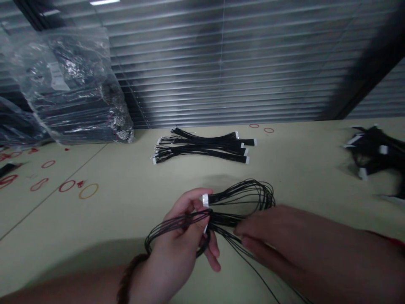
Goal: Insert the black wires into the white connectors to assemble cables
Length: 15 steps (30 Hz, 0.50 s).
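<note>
So we've got a looped bundle of black wires [226, 218] up over the tabletop [110, 223] — our left hand [177, 242] is clasping it near a white connector [205, 200], and our kinda blurry right hand [291, 245] pinches the strands alongside. More harnesses [202, 146] lie beyond, near the blinds [196, 76].

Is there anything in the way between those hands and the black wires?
Nothing visible: the left hand already holds the black wires near a white connector, and the right hand grasps them farther to the right.
</note>
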Each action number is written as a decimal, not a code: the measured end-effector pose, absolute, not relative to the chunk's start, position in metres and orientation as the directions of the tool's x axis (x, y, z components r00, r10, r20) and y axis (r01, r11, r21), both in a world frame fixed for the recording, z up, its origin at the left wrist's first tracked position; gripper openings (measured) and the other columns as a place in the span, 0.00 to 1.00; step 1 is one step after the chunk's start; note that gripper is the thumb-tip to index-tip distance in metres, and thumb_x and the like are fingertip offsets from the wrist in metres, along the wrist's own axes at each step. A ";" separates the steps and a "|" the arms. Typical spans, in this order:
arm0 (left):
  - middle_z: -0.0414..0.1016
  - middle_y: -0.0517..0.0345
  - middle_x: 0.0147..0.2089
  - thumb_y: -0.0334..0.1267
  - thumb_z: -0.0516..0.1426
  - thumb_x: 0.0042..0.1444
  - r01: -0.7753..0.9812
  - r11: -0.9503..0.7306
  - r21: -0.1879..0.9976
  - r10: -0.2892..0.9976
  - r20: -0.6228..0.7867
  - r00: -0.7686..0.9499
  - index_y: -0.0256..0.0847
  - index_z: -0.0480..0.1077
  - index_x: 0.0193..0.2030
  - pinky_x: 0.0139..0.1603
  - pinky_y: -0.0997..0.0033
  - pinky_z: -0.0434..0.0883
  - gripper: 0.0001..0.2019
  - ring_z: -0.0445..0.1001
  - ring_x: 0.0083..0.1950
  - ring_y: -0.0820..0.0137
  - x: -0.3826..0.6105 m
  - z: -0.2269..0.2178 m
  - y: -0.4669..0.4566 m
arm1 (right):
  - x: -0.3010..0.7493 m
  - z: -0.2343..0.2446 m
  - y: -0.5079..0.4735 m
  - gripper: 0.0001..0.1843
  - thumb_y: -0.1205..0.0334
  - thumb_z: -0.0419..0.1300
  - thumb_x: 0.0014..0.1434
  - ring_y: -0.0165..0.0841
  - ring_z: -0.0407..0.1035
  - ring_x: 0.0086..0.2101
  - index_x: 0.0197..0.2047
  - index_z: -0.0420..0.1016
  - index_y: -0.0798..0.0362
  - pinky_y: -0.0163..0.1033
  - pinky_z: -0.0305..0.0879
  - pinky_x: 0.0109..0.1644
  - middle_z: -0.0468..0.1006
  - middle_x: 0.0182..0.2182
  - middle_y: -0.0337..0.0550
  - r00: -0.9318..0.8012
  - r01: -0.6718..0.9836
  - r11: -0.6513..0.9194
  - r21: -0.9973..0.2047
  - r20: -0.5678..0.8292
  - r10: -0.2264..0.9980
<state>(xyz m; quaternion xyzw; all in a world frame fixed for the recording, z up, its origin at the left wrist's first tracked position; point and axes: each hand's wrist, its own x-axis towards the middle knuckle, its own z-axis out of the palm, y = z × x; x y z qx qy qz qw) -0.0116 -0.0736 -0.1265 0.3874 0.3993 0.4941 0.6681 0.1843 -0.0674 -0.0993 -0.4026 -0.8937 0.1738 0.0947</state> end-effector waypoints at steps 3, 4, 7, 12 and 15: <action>0.68 0.67 0.19 0.31 0.54 0.58 -0.369 0.196 0.908 0.970 -0.124 0.209 0.39 0.62 0.47 0.14 0.84 0.71 0.10 0.68 0.16 0.77 -0.011 -0.128 -0.076 | 0.163 -0.089 -0.058 0.16 0.65 0.47 0.64 0.27 0.69 0.32 0.32 0.74 0.46 0.34 0.60 0.37 0.75 0.30 0.31 -0.680 0.637 0.547 -0.544 -0.063 0.730; 0.68 0.68 0.19 0.31 0.55 0.58 -0.374 0.195 0.907 0.970 -0.122 0.210 0.40 0.62 0.46 0.14 0.84 0.71 0.10 0.68 0.16 0.78 -0.011 -0.128 -0.076 | 0.160 -0.089 -0.057 0.15 0.65 0.47 0.63 0.27 0.68 0.32 0.32 0.74 0.47 0.34 0.59 0.38 0.75 0.30 0.30 -0.679 0.624 0.533 -0.572 -0.058 0.732; 0.68 0.67 0.22 0.30 0.56 0.57 -0.393 0.193 0.899 0.971 -0.118 0.207 0.40 0.63 0.45 0.14 0.85 0.70 0.10 0.69 0.16 0.79 -0.010 -0.127 -0.077 | 0.160 -0.092 -0.058 0.15 0.65 0.48 0.62 0.26 0.66 0.29 0.29 0.74 0.48 0.33 0.56 0.35 0.74 0.27 0.30 -0.655 0.616 0.521 -0.590 -0.016 0.756; 0.68 0.67 0.22 0.30 0.56 0.57 -0.391 0.198 0.899 0.970 -0.120 0.213 0.40 0.63 0.45 0.14 0.83 0.71 0.10 0.69 0.17 0.78 -0.009 -0.127 -0.077 | 0.163 -0.097 -0.063 0.14 0.67 0.49 0.61 0.26 0.66 0.28 0.29 0.73 0.48 0.34 0.54 0.33 0.74 0.26 0.31 -0.625 0.637 0.569 -0.521 0.085 0.776; 0.68 0.67 0.20 0.31 0.56 0.57 -0.375 0.194 0.906 0.970 -0.119 0.214 0.40 0.63 0.45 0.14 0.84 0.71 0.10 0.69 0.16 0.77 -0.009 -0.128 -0.076 | 0.167 -0.087 -0.060 0.12 0.67 0.51 0.59 0.25 0.66 0.26 0.29 0.73 0.49 0.32 0.55 0.30 0.74 0.26 0.31 -0.598 0.663 0.578 -0.475 0.127 0.791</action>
